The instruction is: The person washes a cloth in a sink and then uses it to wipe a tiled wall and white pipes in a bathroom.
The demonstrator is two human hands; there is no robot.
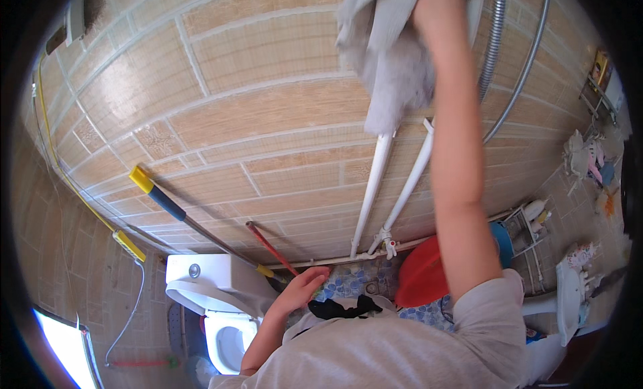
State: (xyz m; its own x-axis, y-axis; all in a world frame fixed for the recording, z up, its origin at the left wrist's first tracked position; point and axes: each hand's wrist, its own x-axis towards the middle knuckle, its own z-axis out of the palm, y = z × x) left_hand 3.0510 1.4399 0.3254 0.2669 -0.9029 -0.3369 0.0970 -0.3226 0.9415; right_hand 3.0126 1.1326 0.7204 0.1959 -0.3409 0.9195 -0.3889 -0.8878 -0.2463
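Note:
High at the top edge of the head view, my right hand [426, 11] is raised with a grey cloth [389, 62]. The cloth hangs down in blurred folds in front of the tiled wall [261, 107], over the upper end of a white pipe [371, 193]. Part of that hand is cut off by the frame and mixed with the cloth, so its fingers cannot be made out. Low in front of my body, my left hand [304, 287] hangs with loosely bent fingers and nothing seen in it. It is near the lower end of a red stick [271, 248].
A white toilet [228, 333] with its lid raised stands at left, a long-handled tool [208, 233] leaning beside it. A red basin [424, 273] sits on the blue patterned floor [336, 287]. Metal hoses [492, 42] run down the wall. A washbasin [562, 303] is at right.

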